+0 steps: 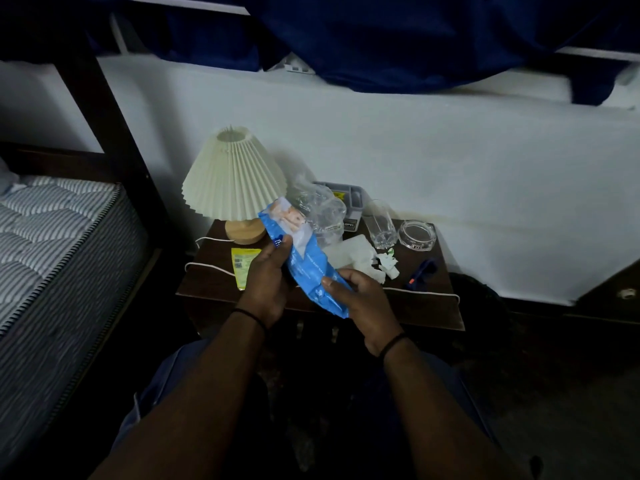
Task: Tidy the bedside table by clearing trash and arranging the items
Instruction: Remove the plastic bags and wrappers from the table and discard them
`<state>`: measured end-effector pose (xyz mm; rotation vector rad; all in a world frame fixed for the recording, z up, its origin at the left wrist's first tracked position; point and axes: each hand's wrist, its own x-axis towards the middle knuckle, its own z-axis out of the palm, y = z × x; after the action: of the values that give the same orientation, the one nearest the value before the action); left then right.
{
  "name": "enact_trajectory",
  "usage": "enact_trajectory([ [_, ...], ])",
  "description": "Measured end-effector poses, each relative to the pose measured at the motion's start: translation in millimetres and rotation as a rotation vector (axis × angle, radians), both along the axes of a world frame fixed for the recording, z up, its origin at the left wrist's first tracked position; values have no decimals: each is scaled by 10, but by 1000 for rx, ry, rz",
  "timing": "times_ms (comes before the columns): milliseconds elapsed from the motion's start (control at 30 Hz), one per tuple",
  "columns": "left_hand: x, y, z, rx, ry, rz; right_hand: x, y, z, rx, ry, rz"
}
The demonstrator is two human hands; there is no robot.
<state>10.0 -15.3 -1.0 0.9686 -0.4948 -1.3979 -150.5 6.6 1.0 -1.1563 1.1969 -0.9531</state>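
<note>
Head view shows both hands holding a long blue plastic wipes packet (304,258) tilted above the front of the dark wooden bedside table (429,306). The left hand (266,282) grips its upper part, thumb on the face; the right hand (363,303) grasps the lower end. On the table stand a cream pleated lamp with a wooden base (233,181), a crumpled clear plastic bag (322,209), a clear drinking glass (381,225) and a round glass ashtray (416,234). A yellow tube (242,265) and crumpled white tissue (356,254) lie nearby.
</note>
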Motion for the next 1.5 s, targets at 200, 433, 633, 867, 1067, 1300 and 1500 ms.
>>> enact_trajectory([
  [200,273,-47,52,64,-58,87,-86,-12,-18,-2,130,46],
  [433,275,-34,81,118,62,236,-175,-139,40,-28,48,-137],
  [633,263,-53,-19,193,39,144,-322,-139,0,118,-158,-271],
  [867,364,39,-47,137,-387,-251,-395,-200,12,113,-272,-416],
  [1067,289,75,-21,5,-849,-354,-385,-204,-17,-282,216,-419],
  [1300,167,48,-59,-47,-1091,-536,-358,-189,-18,-357,215,-170],
  [1500,59,84,-176,58,-701,-367,-279,-181,34,-5,-229,-160],
])
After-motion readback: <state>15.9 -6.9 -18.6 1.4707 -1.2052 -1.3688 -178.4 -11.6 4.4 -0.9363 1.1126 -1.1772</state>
